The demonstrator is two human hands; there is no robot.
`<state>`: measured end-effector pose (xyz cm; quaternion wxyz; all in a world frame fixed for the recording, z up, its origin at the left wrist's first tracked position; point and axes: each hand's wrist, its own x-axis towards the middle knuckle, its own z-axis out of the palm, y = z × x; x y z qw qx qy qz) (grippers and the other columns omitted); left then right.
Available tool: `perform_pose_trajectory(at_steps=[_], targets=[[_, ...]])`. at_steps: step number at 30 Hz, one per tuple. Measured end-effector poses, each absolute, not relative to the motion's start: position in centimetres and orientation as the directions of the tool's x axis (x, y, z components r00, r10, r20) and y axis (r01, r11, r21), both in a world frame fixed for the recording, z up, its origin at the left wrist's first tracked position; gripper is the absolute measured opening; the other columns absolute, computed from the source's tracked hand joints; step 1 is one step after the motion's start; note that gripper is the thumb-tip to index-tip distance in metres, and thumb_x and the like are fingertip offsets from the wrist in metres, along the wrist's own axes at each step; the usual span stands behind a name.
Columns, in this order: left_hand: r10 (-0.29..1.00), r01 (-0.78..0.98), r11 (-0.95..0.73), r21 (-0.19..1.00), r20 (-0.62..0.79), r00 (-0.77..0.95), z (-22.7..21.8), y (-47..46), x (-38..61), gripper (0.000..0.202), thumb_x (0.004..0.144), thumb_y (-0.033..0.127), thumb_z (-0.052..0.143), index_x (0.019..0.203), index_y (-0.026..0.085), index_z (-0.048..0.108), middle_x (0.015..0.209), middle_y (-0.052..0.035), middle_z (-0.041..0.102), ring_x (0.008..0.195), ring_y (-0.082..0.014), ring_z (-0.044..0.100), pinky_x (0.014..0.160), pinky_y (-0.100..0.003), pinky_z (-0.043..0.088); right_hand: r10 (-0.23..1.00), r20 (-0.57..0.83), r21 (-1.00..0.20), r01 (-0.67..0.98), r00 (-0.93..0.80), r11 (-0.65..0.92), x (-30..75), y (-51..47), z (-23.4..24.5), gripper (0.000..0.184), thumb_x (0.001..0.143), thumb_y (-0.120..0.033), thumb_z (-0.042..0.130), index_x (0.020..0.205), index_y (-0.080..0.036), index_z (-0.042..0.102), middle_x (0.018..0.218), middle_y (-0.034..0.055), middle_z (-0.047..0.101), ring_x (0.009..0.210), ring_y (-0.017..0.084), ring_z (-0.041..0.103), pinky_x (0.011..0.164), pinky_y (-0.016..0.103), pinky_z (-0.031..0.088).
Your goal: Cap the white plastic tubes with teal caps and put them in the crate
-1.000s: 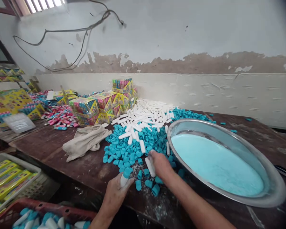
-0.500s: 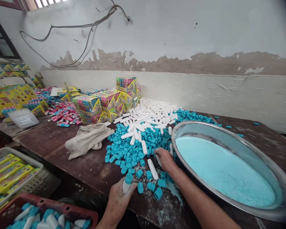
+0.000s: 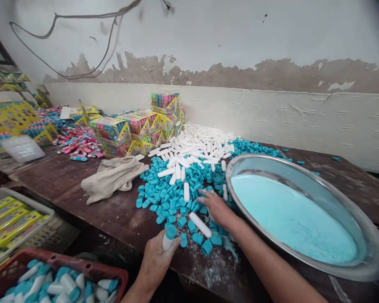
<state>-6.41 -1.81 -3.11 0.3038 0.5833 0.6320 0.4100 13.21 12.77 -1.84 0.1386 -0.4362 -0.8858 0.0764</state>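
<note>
- The left hand [image 3: 156, 261] is closed around a capped white tube [image 3: 168, 238], blue cap uppermost, at the near edge of the bench [image 3: 66, 185].
- The right hand [image 3: 217, 208] lies loosely open, its fingers [image 3: 204, 194] spread on the pile of blue caps [image 3: 164, 195], just beside the metal basin [image 3: 287, 170].
- A loose white tube [image 3: 200, 224] lies just beside the right hand.
</note>
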Motion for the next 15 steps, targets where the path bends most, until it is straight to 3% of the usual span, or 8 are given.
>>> perform_pose_trajectory(at_steps=[5, 8, 15], targets=[[0.983, 0.478, -0.047, 0.877, 0.125, -0.134, -3.2, -1.5, -6.2, 0.032, 0.079, 0.047, 0.052, 0.085, 0.018, 0.064, 0.076, -0.0011, 0.069, 0.070, -0.0167, 0.062, 0.064, -0.022, 0.047, 0.821, 0.246, -0.335, 0.750, -0.515, 0.570, 15.1, 9.3, -1.1, 0.045, 0.071, 0.003, 0.038, 0.097, -0.018, 0.069, 0.112, 0.0067, 0.063, 0.109, 0.024, 0.052, 0.094, 0.038, 0.040], [0.979, 0.498, -0.068, 0.865, 0.153, -0.132, -3.7, -1.5, -6.2, 0.033, 0.079, 0.048, 0.052, 0.082, 0.018, 0.064, 0.076, -0.0019, 0.069, 0.071, -0.0170, 0.063, 0.063, -0.022, 0.047, 0.865, 0.245, -0.356, 0.789, -0.438, 0.501, 15.3, 9.2, -0.3, 0.040, 0.078, -0.001, 0.036, 0.097, -0.013, 0.068, 0.095, 0.0103, 0.067, 0.091, 0.021, 0.059, 0.083, 0.033, 0.046], [0.974, 0.526, -0.118, 0.842, 0.200, -0.102, -4.3, -1.7, -6.5, 0.030, 0.081, 0.045, 0.052, 0.082, 0.018, 0.064, 0.074, -0.0007, 0.068, 0.069, -0.0150, 0.062, 0.063, -0.020, 0.047, 0.869, 0.135, -0.293, 0.819, -0.475, 0.493, 11.7, 12.0, 0.6, 0.019, 0.080, -0.015, 0.054, 0.080, -0.020, 0.072, 0.081, 0.0054, 0.066, 0.084, 0.022, 0.056, 0.079, 0.032, 0.040]])
